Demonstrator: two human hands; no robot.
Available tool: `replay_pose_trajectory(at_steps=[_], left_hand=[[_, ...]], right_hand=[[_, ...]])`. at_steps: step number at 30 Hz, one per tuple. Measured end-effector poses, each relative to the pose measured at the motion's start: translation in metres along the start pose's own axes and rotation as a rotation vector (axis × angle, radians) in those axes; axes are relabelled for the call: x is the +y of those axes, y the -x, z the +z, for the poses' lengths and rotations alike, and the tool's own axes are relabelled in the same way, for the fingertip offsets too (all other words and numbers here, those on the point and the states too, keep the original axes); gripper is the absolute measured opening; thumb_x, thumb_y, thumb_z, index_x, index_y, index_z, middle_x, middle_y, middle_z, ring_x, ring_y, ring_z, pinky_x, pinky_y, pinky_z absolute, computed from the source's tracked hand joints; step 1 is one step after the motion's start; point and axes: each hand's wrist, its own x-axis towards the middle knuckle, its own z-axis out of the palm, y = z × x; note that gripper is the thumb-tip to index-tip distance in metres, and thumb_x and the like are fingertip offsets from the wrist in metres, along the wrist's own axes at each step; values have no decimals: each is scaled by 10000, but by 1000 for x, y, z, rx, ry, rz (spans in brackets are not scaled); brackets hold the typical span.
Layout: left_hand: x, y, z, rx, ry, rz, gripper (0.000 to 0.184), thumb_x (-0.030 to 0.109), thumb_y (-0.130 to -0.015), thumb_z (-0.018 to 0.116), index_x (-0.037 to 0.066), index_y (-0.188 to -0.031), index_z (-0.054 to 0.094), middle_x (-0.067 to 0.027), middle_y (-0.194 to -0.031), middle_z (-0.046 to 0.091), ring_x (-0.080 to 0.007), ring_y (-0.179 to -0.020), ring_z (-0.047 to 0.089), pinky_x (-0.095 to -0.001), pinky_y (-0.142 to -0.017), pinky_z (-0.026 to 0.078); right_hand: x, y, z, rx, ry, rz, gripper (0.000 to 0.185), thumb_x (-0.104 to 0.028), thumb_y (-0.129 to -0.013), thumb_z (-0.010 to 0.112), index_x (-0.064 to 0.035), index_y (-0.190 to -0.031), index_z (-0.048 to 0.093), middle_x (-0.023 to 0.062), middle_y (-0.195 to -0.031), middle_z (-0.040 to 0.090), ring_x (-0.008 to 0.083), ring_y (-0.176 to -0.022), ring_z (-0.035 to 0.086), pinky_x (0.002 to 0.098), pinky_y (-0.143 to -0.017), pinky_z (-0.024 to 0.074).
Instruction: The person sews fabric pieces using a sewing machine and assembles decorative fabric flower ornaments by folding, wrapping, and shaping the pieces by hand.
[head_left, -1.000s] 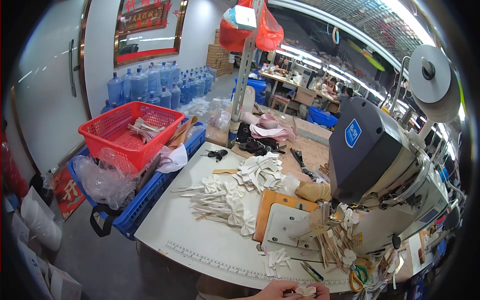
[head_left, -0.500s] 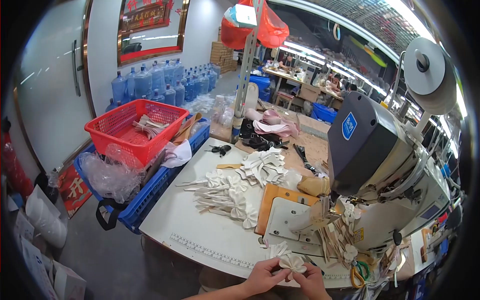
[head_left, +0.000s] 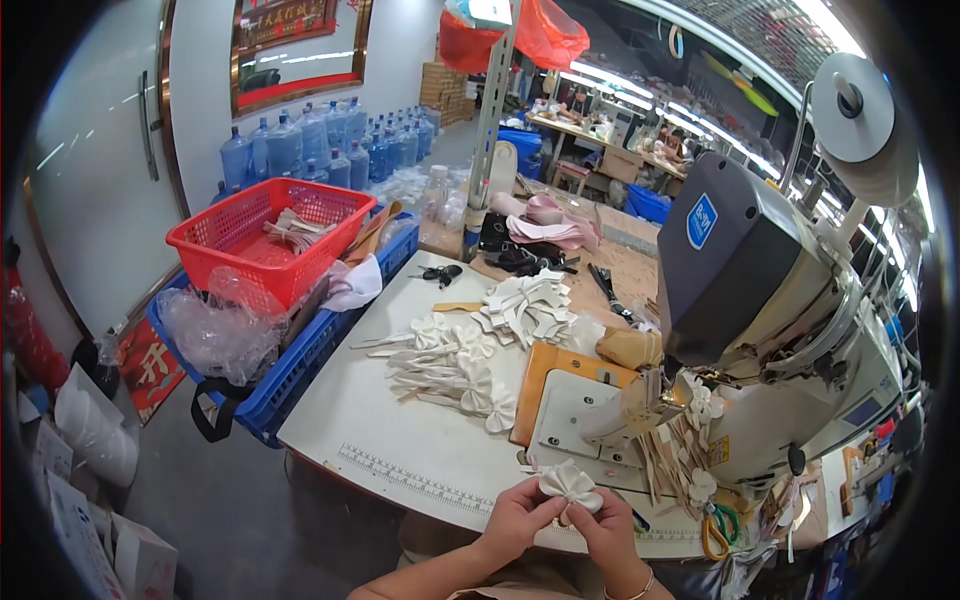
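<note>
A white fabric flower (head_left: 570, 484) is pinched between my two hands at the front edge of the sewing table. My left hand (head_left: 520, 515) grips its left side with thumb and fingers. From the right, my right hand (head_left: 608, 527) holds the lower petals, fingers closed. Beyond my hands stands the sewing machine (head_left: 740, 270), its metal bed plate (head_left: 580, 425) just ahead of the flower. To the left lies a row of similar white flowers with strips (head_left: 465, 375), and behind it a pile of white cut pieces (head_left: 525, 308).
A red basket (head_left: 215, 245) rests on a blue crate (head_left: 350, 345) left of the table (head_left: 350, 420). Scissors with orange and green handles (head_left: 716, 535) lie at the right. Black snips (head_left: 440, 273) and pink pieces (head_left: 550, 228) are farther back. Water bottles (head_left: 285, 150) line the wall.
Both hands have risen slightly with the flower, which now faces up more openly. The view has tilted down a little, and a bracelet shows at my right wrist.
</note>
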Motion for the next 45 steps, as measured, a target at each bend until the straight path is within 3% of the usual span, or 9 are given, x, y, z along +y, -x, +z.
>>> replay_pose_trajectory(at_steps=[7,13,19,25,28,32,38,43,45], left_hand=[[17,-24,-25,141,193,44,94,105,-846,588,17,-880,584,4,-693,539,-45,-537,413,-197,-499,329],[22,-24,-25,162,93,13,86,77,-844,611,14,-903,605,3,-716,567,-33,-550,415,-182,-502,322],[6,-13,-15,138,-226,180,143,47,-829,635,-13,-957,619,-21,-838,640,-51,-744,558,-208,-659,453],[-5,1,-17,-61,-385,162,113,70,-791,632,1,-879,616,-36,-754,635,-45,-681,540,-222,-606,447],[31,5,1,-255,-720,125,117,82,-769,619,-6,-845,606,-53,-726,626,-82,-653,560,-230,-616,455],[10,0,-5,-219,-576,56,118,96,-776,613,-13,-816,595,-47,-720,622,-81,-661,555,-239,-617,456],[-15,0,-21,-337,-452,-172,105,76,-822,611,-14,-872,592,-34,-833,626,-57,-797,557,-222,-728,459],[-8,6,-8,-327,-383,-50,122,100,-829,621,2,-897,601,-9,-817,605,-48,-802,533,-207,-728,445],[-16,2,-13,-467,-241,-256,102,112,-826,631,25,-871,600,14,-785,588,-37,-752,513,-195,-684,429]], right_hand=[[5,-2,-18,62,16,-21,98,-20,-832,624,0,-921,587,34,-847,626,82,-752,583,208,-689,466],[-2,-12,-20,143,410,-320,189,-28,-783,676,7,-942,580,75,-843,620,128,-746,607,234,-694,493],[14,-23,-1,7,-71,-53,611,-37,-755,709,-35,-1260,365,107,-1174,454,167,-1025,506,291,-830,479],[-23,-15,-9,-194,912,-708,489,-148,-604,804,-148,-1058,624,164,-1329,341,374,-1210,364,434,-934,393],[-43,-10,-3,-280,1048,-742,546,-131,-576,801,-168,-1088,617,167,-1310,370,389,-1208,367,453,-952,383],[-52,-6,-2,-321,1088,-732,495,-80,-596,757,-60,-1047,554,151,-1247,451,357,-1095,482,409,-888,443],[-32,0,-21,-418,1210,-688,451,-88,-617,723,-59,-1033,552,105,-1113,545,291,-952,573,368,-796,497],[-43,-2,-17,-472,1182,-824,382,-91,-623,714,-75,-974,562,82,-1047,561,262,-918,584,335,-798,507],[-32,1,-27,-526,1108,-781,367,-109,-628,732,-88,-957,573,63,-991,578,248,-869,600,308,-759,515]])
